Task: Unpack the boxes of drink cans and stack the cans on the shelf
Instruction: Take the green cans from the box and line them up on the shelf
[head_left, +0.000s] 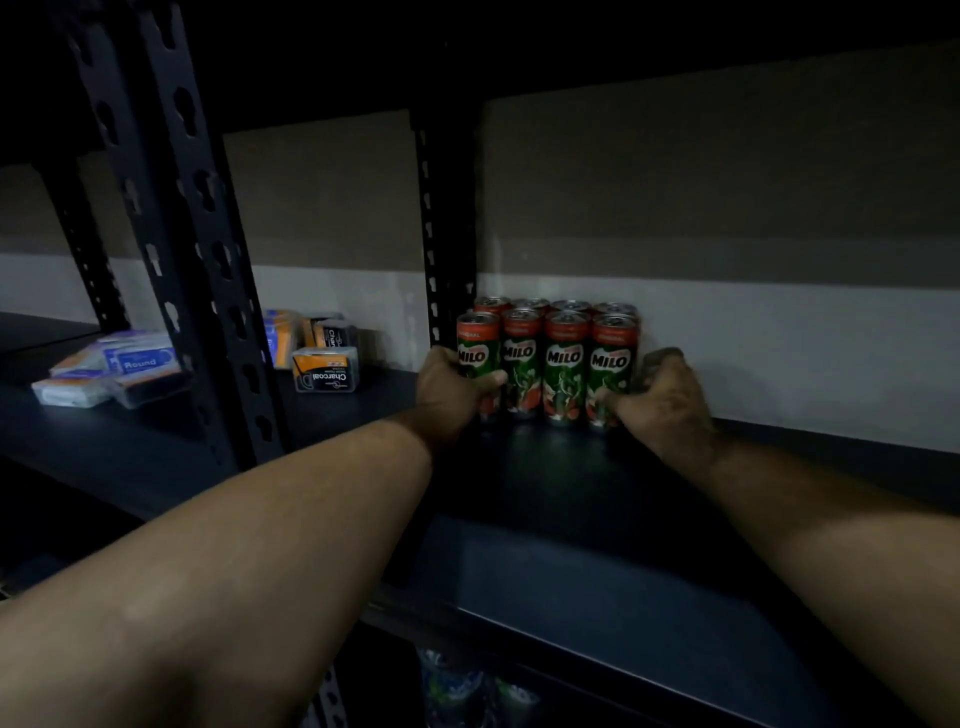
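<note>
Left hand (451, 391), right hand (658, 400) around 8 cans (546, 358), fingertips apparently hidden.

The slim metal drink cans (548, 364) are green through the body with a red band at the top, white lettering on a red patch, and red-and-white figures low down. The flat metal shelf board (571, 499) under them is near-black with a blue tinge, like the punched steel upright post (197, 249). The painted back wall (727, 260) runs grey-brown above, pale grey-white below. The small clear plastic packets (324, 369) carry orange and black labels; flat ones further left show blue and white
</note>
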